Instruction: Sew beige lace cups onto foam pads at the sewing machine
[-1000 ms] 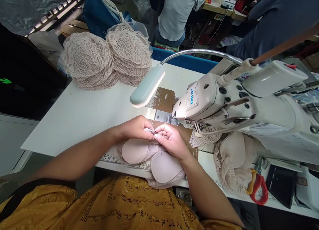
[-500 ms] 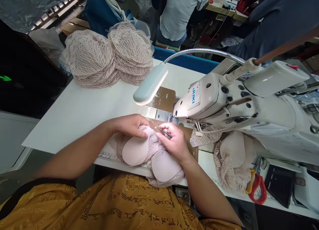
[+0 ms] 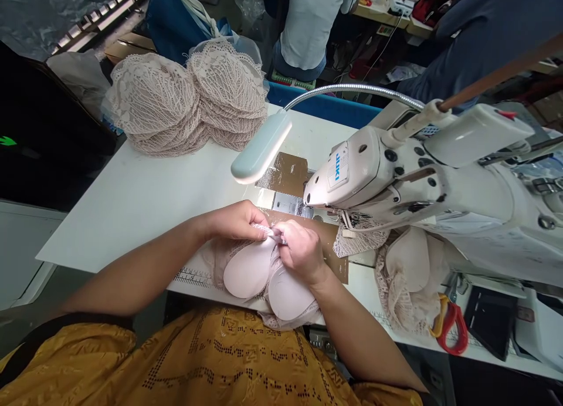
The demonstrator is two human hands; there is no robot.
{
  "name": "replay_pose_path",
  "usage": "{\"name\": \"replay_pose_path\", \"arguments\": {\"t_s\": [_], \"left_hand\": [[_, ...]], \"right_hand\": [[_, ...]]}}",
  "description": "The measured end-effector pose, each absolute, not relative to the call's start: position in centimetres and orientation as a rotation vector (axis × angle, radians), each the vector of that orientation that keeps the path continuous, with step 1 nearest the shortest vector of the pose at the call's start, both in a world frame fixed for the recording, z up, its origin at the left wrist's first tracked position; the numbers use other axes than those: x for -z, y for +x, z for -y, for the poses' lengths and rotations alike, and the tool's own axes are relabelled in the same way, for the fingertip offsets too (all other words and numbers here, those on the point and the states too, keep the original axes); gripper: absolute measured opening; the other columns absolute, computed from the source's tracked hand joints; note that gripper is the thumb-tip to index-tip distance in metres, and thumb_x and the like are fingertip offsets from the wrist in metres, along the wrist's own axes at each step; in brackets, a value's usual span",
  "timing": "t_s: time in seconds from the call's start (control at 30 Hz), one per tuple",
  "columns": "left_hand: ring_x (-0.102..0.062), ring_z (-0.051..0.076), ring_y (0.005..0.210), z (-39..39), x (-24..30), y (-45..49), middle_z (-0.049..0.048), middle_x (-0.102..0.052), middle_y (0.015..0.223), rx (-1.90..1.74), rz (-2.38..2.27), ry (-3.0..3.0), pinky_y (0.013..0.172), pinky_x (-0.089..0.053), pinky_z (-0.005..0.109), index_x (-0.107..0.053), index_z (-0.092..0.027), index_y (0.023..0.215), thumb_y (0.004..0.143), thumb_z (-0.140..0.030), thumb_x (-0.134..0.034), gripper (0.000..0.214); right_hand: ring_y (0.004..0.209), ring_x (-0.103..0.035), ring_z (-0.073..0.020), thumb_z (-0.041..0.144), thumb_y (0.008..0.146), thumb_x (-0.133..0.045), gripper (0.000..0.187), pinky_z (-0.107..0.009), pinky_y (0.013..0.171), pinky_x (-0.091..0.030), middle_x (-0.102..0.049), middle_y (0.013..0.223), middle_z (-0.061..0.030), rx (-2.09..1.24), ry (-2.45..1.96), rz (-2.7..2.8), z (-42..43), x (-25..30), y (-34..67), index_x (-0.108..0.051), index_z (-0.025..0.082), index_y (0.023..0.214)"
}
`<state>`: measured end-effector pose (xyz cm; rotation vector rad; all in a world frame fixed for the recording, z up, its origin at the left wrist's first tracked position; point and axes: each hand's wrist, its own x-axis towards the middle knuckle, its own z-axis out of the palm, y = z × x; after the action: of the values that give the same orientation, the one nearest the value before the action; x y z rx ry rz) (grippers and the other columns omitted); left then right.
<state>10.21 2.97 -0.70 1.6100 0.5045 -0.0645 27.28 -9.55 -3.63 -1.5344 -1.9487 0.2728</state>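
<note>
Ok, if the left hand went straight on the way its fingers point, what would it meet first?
Probably the small tool gripped in the right hand, then that hand itself, close ahead of the left hand; depth there is unclear.

Smooth matt cups [image 3: 250, 268], shiny metal gooseneck [image 3: 352, 88]

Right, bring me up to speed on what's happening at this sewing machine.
A person in a mustard top is handling a lace garment with two smooth cups at the near edge of the table. The left hand pinches its far edge; the right hand meets it there, gripping what looks like a small metal tool, mostly hidden. The garment lies in front of the sewing machine, and two stacks of lace pieces stand farther back.
</note>
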Motion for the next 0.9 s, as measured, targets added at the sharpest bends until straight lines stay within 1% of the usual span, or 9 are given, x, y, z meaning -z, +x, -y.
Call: {"name": "replay_pose_path", "arguments": {"t_s": [0.13, 0.2, 0.33, 0.4, 0.53, 0.6, 0.7, 0.8, 0.9], "left_hand": [[-0.047, 0.009, 0.057, -3.3, 0.7, 9.8, -0.0014, -0.056, 0.063, 0.064, -0.521, 1.598, 0.051, -0.036, 0.019, -0.067, -0.011, 0.076, 0.076, -0.029, -0.066, 0.017], [-0.051, 0.010, 0.061, -3.5, 0.8, 9.7, 0.0002, -0.060, 0.068, 0.064, -0.525, 1.594, 0.054, -0.040, 0.020, -0.069, -0.011, 0.082, 0.077, -0.029, -0.065, 0.019], [-0.058, 0.013, 0.070, -3.8, 1.0, 9.5, 0.0027, -0.066, 0.079, 0.043, -0.531, 1.561, 0.061, -0.045, 0.021, -0.070, -0.012, 0.089, 0.077, -0.030, -0.066, 0.022], [-0.060, 0.014, 0.072, -4.0, 1.2, 9.5, 0.0031, -0.067, 0.080, 0.037, -0.545, 1.524, 0.064, -0.046, 0.022, -0.071, -0.013, 0.089, 0.077, -0.029, -0.066, 0.021], [-0.061, 0.013, 0.071, -4.4, 1.5, 9.4, 0.0024, -0.068, 0.078, 0.009, -0.584, 1.410, 0.066, -0.047, 0.022, -0.072, -0.013, 0.086, 0.076, -0.028, -0.069, 0.018], [-0.062, 0.012, 0.071, -4.5, 1.6, 9.3, 0.0025, -0.069, 0.079, -0.011, -0.599, 1.334, 0.068, -0.048, 0.022, -0.072, -0.013, 0.087, 0.076, -0.027, -0.071, 0.018], [-0.064, 0.013, 0.072, -4.6, 1.6, 9.1, 0.0036, -0.071, 0.080, -0.037, -0.627, 1.232, 0.069, -0.050, 0.023, -0.073, -0.013, 0.088, 0.075, -0.027, -0.073, 0.019], [-0.065, 0.013, 0.071, -4.6, 1.5, 9.1, 0.0043, -0.072, 0.080, -0.066, -0.644, 1.167, 0.070, -0.051, 0.023, -0.072, -0.012, 0.086, 0.075, -0.027, -0.074, 0.018], [-0.065, 0.014, 0.073, -4.4, 1.4, 9.2, 0.0055, -0.072, 0.082, -0.064, -0.631, 1.159, 0.072, -0.051, 0.024, -0.073, -0.012, 0.087, 0.076, -0.026, -0.074, 0.018]], "right_hand": [[0.073, -0.061, -0.0209, 0.023, 0.088, -0.045, 0.016, -0.033, 0.067, -0.049, -0.066, 0.080, -0.0060, -0.398, -1.629, 1.722, 9.6, 3.7, 27.3, -0.061, 0.022, 0.090], [0.074, -0.061, -0.0204, 0.030, 0.092, -0.045, 0.016, -0.032, 0.068, -0.049, -0.066, 0.081, -0.0057, -0.472, -1.677, 1.643, 9.7, 3.5, 27.4, -0.060, 0.022, 0.092], [0.076, -0.063, -0.0194, 0.038, 0.094, -0.046, 0.028, -0.031, 0.071, -0.050, -0.067, 0.084, -0.0032, -0.637, -1.685, 1.563, 9.9, 3.0, 28.0, -0.057, 0.022, 0.114], [0.077, -0.064, -0.0191, 0.039, 0.095, -0.046, 0.032, -0.032, 0.072, -0.050, -0.068, 0.084, -0.0023, -0.688, -1.669, 1.554, 10.1, 2.9, 28.5, -0.056, 0.023, 0.120], [0.084, -0.065, -0.0193, 0.035, 0.089, -0.058, 0.027, -0.033, 0.078, -0.051, -0.070, 0.099, -0.0041, -0.645, -1.639, 1.574, 10.6, 2.8, 29.0, -0.063, 0.024, 0.112], [0.081, -0.065, -0.0184, 0.033, 0.086, -0.063, 0.025, -0.032, 0.074, -0.052, -0.071, 0.097, -0.0037, -0.623, -1.651, 1.577, 10.7, 2.8, 29.0, -0.065, 0.024, 0.109], [0.079, -0.065, -0.0185, 0.030, 0.086, -0.063, 0.022, -0.032, 0.073, -0.053, -0.071, 0.093, -0.0036, -0.603, -1.681, 1.605, 10.8, 2.9, 29.0, -0.067, 0.024, 0.107], [0.085, -0.066, -0.0195, 0.029, 0.088, -0.061, 0.020, -0.033, 0.076, -0.053, -0.072, 0.096, -0.0044, -0.619, -1.681, 1.614, 10.7, 2.9, 28.8, -0.067, 0.023, 0.106], [0.082, -0.066, -0.0186, 0.029, 0.088, -0.061, 0.020, -0.032, 0.074, -0.053, -0.072, 0.094, -0.0039, -0.624, -1.689, 1.596, 10.6, 3.0, 28.5, -0.067, 0.023, 0.106]]}}
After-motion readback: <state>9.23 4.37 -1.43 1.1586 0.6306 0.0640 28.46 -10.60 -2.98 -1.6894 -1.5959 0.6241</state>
